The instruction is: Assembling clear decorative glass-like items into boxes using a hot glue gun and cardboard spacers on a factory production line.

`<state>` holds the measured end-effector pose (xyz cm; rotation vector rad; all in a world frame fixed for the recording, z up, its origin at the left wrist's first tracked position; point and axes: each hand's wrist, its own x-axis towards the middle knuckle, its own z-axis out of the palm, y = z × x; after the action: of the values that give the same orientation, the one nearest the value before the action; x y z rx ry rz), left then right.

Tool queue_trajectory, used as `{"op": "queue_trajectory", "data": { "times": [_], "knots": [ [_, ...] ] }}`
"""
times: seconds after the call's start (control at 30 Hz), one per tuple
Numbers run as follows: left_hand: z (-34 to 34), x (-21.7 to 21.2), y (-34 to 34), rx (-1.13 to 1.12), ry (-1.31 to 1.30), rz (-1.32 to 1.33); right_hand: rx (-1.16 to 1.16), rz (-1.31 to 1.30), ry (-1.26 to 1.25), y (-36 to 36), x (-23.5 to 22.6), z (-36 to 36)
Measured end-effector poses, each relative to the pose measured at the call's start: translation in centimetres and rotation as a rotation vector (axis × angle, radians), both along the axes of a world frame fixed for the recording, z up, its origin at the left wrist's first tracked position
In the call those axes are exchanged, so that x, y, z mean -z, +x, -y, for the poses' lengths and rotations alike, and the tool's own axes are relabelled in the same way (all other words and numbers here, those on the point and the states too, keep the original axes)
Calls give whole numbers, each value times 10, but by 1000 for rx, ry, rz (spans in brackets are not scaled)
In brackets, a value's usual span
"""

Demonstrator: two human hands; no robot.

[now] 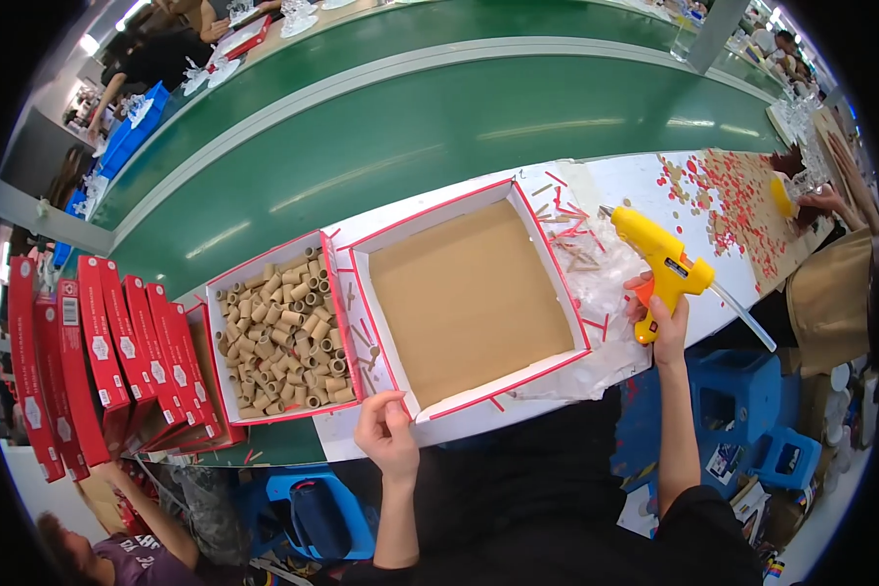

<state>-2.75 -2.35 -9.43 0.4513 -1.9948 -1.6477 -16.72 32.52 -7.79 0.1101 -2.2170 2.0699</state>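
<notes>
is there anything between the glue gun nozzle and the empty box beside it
Only low clutter. The right hand holds the yellow glue gun over crumpled clear plastic and loose red and brown strips, which lie between its nozzle and the empty box. Nothing tall blocks it. The left hand grips the box's near corner.

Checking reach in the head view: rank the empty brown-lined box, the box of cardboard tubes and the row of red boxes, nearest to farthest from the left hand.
1. Empty brown-lined shallow box: the left hand touches its near corner.
2. Box of short cardboard tubes: just left of it.
3. Row of upright red boxes: far left.
</notes>
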Motion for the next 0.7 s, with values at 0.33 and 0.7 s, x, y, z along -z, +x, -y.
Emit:
{"op": "queue_trajectory", "data": {
  "times": [0.33, 0.7],
  "knots": [
    [0, 0, 0, 5, -6, -3, 14, -1, 17, 1, -3, 2],
    [0, -1, -1, 11, -9, -7, 9, 0, 21, 1, -3, 1]
  ]
}}
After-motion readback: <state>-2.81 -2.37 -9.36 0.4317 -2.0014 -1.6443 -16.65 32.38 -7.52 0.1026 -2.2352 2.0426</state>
